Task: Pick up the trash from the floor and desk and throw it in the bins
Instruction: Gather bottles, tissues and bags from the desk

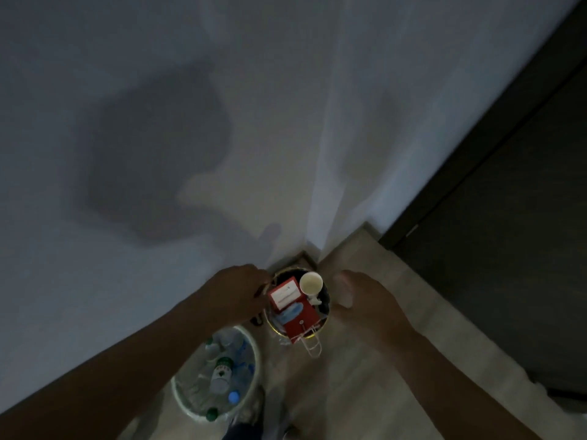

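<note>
A small round bin (327, 308) stands in the wall corner, stuffed with a red paper bag (301, 320), a red-and-white box (285, 295), a white paper cup (311, 283) and a blue face mask (289, 313). My left hand (236, 292) reaches to the bin's left rim, with fingers curled at the edge; what they grip is blurred. My right hand (365, 300) hovers just right of the bin, fingers relaxed and holding nothing. Nearer me, a white bin (254, 354) is full of clear plastic bottles (222, 369).
White walls meet in a corner behind the bins. A dark door (508, 233) stands to the right. The floor (365, 392) is pale wood. A foot or shoe (241, 433) shows at the bottom edge by the white bin.
</note>
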A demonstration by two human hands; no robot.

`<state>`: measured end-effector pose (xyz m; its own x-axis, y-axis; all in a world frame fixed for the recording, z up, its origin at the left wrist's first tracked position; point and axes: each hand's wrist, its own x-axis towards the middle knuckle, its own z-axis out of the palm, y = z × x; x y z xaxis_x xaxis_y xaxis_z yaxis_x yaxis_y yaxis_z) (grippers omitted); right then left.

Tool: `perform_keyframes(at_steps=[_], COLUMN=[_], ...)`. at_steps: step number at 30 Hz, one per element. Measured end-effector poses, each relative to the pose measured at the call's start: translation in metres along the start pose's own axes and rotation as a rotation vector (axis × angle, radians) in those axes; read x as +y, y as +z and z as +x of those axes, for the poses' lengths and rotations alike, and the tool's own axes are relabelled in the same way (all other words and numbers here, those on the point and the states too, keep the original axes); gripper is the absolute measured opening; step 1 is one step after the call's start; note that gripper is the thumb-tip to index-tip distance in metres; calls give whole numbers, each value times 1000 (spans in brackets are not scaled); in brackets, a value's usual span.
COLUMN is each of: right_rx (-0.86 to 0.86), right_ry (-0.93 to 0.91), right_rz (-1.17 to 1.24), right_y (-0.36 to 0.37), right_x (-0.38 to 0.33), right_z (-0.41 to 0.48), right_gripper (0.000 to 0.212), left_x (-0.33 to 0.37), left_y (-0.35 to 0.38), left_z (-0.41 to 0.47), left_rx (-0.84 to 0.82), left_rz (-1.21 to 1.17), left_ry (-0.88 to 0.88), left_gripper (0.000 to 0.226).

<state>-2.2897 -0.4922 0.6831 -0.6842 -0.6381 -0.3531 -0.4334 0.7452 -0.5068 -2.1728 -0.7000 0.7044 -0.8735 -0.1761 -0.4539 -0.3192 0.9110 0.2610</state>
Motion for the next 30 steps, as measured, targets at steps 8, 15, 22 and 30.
perform_keyframes(at_steps=[8, 15, 22, 30], right_rx=[-38, -34, 0, -50], right_ry=[-396, -870, -1332, -1763], right_rz=[-171, -300, -246, -104], right_y=[-85, -123, -104, -47], right_x=[-110, -272, -435, -556], right_z=[-37, -85, -200, -410], right_gripper=[51, 51, 48, 50], left_x=[7, -14, -3, 73], left_y=[-70, -130, -127, -86], left_z=[-145, -313, -514, -756], left_rx=[291, 523, 755, 991], left_rz=[-28, 95, 115, 268], left_ry=[-187, -496, -856, -1267], left_gripper=[47, 47, 46, 46])
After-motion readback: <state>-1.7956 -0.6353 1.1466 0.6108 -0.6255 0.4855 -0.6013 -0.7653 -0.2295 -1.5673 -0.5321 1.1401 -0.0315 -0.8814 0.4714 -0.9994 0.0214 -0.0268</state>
